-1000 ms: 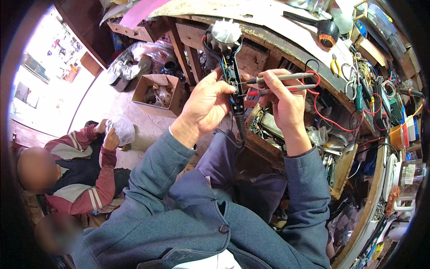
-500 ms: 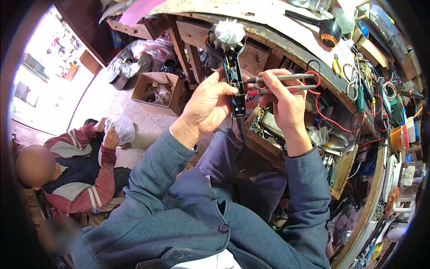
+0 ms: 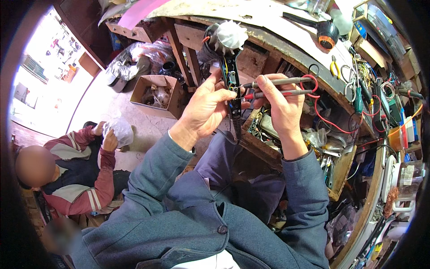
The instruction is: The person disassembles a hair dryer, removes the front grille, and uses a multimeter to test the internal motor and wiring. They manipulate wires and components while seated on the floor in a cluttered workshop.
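An opened hair dryer hangs in front of me, its white fan at the top and wires and a circuit board bare along the handle. My left hand is closed around that handle, thumb on its near side. Between the fingers of my right hand are two test probes: a black-tipped probe above and a red-tipped probe below. Both point left at the board; whether the tips touch metal is too small to tell. A cord leaves the handle's lower end.
A workbench curves across the back, with another black hair dryer and yellow-handled pliers. Below it sits an open drawer of parts. A cardboard box stands on the floor. At left, a seated person handles a white plastic bag.
The hair dryer's handle has turned slightly, its lower end shifting left. The probes and my right hand have moved a little down and left.
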{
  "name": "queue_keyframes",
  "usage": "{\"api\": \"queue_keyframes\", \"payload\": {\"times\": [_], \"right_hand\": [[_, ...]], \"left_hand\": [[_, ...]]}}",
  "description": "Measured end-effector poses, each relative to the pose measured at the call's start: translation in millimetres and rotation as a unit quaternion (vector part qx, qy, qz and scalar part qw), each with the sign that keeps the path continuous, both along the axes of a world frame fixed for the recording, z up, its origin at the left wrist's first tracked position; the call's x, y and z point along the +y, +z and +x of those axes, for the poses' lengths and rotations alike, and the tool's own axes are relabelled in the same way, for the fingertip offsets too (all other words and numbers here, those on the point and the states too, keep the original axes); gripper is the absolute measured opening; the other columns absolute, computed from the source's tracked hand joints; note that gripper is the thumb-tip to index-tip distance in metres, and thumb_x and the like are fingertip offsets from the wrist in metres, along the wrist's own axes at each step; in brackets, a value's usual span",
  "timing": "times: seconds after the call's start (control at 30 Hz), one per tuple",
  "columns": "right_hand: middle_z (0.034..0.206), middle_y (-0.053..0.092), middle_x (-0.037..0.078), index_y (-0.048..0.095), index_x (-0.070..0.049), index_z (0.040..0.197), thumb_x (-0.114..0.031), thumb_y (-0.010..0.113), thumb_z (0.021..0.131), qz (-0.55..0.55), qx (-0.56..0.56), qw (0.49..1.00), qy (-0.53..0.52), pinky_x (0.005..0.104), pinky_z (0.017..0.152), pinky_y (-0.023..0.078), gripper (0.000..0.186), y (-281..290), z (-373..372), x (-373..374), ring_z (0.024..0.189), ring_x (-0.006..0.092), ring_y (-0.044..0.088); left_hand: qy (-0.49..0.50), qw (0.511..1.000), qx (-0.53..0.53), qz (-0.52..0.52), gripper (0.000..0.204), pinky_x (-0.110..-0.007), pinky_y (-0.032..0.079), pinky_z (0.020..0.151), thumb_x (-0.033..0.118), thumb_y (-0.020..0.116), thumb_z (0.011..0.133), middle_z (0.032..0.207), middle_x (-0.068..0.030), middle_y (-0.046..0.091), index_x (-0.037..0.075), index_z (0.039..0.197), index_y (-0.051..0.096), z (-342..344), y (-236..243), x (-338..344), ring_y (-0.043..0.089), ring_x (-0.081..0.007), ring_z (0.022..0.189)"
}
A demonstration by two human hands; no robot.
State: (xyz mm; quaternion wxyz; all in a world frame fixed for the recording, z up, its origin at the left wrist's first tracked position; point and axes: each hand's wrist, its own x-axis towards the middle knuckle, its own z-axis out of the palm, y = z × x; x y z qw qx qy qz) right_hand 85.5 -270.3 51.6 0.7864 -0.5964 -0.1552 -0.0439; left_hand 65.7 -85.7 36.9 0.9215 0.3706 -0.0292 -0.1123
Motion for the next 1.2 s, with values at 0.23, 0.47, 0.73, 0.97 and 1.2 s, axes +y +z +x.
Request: {"api": "queue_keyframes", "payload": {"times": [0.23,0.47,0.73,0.97,1.2], "right_hand": [[0.08,0.072,0.008,0.071,0.003,0.099,-0.011,0.075,0.095,-0.067,-0.048,0.996,-0.034,0.0247,0.055,0.057,0.015,-2,-1,1,0.065,0.0132,0.071],[0.078,0.072,0.006,0.072,0.001,0.098,-0.009,0.076,0.094,-0.107,-0.068,0.991,-0.037,0.0237,0.054,0.057,0.012,-1,-6,6,0.064,0.011,0.07],[0.076,0.072,0.005,0.072,0.0,0.091,-0.007,0.076,0.093,-0.127,-0.108,0.98,-0.106,0.0247,0.055,0.056,0.008,-1,-9,10,0.066,0.0093,0.069],[0.072,0.07,0.012,0.069,-0.001,0.076,-0.006,0.08,0.082,-0.129,-0.217,0.959,-0.133,0.0365,0.054,0.052,0.014,-8,1,12,0.06,0.0248,0.068],[0.076,0.071,0.009,0.071,0.0,0.081,-0.008,0.078,0.088,-0.157,-0.262,0.941,-0.144,0.0335,0.051,0.051,0.013,-3,-5,9,0.057,0.0194,0.067]], "left_hand": [[-0.002,0.998,-0.012,0.055,0.057,-0.041,0.061,0.092,-0.009,0.058,0.092,0.116,-0.0065,0.062,0.008,0.146,0.045,1,-7,8,0.067,-0.0206,0.106],[0.016,0.995,-0.011,0.102,0.054,-0.035,0.056,0.097,-0.008,0.064,0.091,0.122,-0.0052,0.066,0.006,0.141,0.053,-1,-10,15,0.066,-0.0178,0.11],[0.015,0.991,-0.004,0.135,0.053,-0.034,0.056,0.088,-0.006,0.066,0.088,0.11,-0.0065,0.068,0.005,0.138,0.054,9,-20,14,0.067,-0.0191,0.097],[-0.001,0.988,0.008,0.154,0.056,-0.036,0.053,0.102,-0.006,0.059,0.093,0.13,-0.0062,0.064,0.008,0.147,0.049,4,-15,23,0.064,-0.0191,0.115],[0.038,0.989,0.0,0.146,0.058,-0.03,0.053,0.097,-0.011,0.06,0.089,0.122,-0.0059,0.065,0.007,0.143,0.052,3,-17,21,0.063,-0.0155,0.108]]}}
